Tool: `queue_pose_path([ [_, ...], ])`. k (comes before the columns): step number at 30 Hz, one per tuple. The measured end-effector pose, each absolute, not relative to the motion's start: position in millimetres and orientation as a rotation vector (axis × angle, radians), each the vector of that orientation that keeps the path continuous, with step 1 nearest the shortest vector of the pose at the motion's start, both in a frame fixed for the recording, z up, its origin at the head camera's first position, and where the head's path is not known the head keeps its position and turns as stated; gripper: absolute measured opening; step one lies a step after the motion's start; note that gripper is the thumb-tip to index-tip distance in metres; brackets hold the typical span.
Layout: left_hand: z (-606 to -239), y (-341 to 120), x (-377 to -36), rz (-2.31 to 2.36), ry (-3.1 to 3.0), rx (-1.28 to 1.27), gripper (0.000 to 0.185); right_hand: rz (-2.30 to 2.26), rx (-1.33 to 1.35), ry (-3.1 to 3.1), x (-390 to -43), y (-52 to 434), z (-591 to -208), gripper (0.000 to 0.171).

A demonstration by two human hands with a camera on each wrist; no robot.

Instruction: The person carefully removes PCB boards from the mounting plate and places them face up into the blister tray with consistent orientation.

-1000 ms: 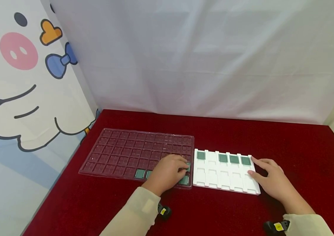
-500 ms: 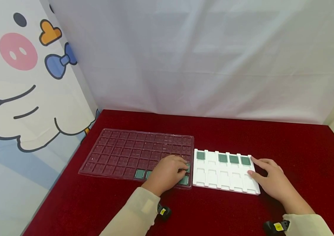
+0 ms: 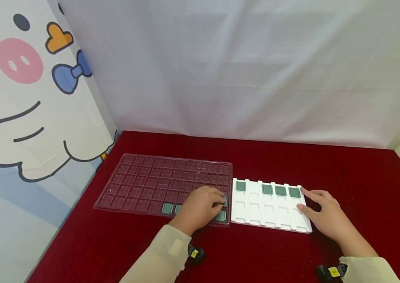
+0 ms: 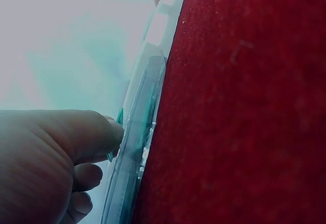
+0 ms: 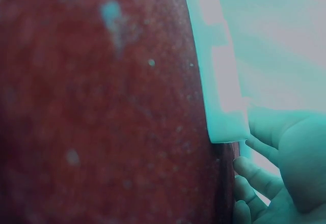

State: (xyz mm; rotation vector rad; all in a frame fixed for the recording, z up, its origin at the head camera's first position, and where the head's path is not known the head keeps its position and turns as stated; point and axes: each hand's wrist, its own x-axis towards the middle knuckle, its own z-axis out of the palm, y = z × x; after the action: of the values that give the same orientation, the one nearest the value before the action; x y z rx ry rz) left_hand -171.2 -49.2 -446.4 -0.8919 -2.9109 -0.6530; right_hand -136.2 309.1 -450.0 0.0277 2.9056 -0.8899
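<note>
My left hand (image 3: 220,203) lies over the near right corner of the clear pocketed tray (image 3: 143,181), fingers curled, and pinches a green chip (image 3: 225,201) there. In the left wrist view the thumb (image 4: 97,132) presses on that chip's edge (image 4: 118,119) beside the clear tray's rim (image 4: 137,147). More green chips (image 3: 167,208) sit in the tray's near row. My right hand (image 3: 304,201) rests, fingers spread, against the right end of the white tray (image 3: 268,214), whose far row holds several green chips (image 3: 280,191). The right wrist view shows the white tray's corner (image 5: 224,96) next to my loosely bent fingers (image 5: 254,173).
Both trays lie side by side on a red cloth table (image 3: 345,173). A white curtain (image 3: 242,70) hangs behind the table, and a cartoon panel (image 3: 19,118) stands along the left side. Bare red cloth stretches to the right of the white tray.
</note>
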Motion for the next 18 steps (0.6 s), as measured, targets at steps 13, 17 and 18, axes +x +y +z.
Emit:
queue_pose_path([
  [13, -447.4, -52.1, -173.7, -0.656, -2.872, -0.936, 0.017, -0.891, 0.005, 2.915, -135.1, 310.8, -449.8, 0.068],
  [17, -446.2, -52.4, -173.3, -0.641, -2.89, -0.931, 0.017, -0.891, 0.008, 2.912, -135.3, 310.2, -449.5, 0.068],
  [18, -445.8, -52.3, -173.1, -0.632, -2.89, -0.934, 0.017, -0.892, 0.01, 2.911, -135.3, 309.9, -449.3, 0.068],
])
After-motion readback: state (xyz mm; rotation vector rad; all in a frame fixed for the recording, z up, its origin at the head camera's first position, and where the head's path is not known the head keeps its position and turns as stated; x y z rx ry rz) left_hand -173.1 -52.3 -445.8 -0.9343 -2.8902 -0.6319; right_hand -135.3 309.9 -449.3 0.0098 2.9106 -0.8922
